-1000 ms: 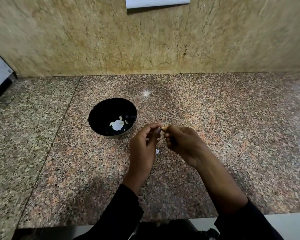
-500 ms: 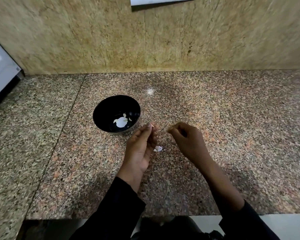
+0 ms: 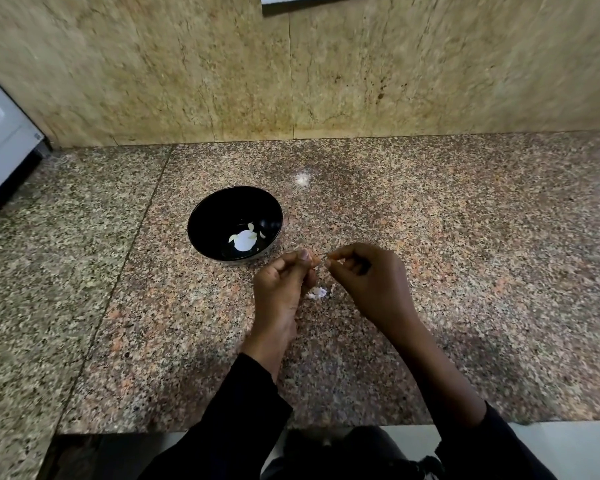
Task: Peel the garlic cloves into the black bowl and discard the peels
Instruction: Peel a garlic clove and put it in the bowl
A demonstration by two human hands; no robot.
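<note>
Mid-peel: left hand [image 3: 280, 282] pinches garlic clove [image 3: 315, 260], right hand [image 3: 364, 275] pinches skin strip. Black bowl [image 3: 201, 223] just beyond, holds peeled cloves [image 3: 245, 239]. Peel scraps [image 3: 317, 292] on tabletop [image 3: 465, 271]. Next: strip remaining skin, drop clove in bowl.

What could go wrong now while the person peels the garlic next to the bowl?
The peel scraps lie loose on the counter under the hands and could scatter or get missed. The left hand and right hand work beside the black bowl, not over it, so the small clove could drop onto the counter.
</note>
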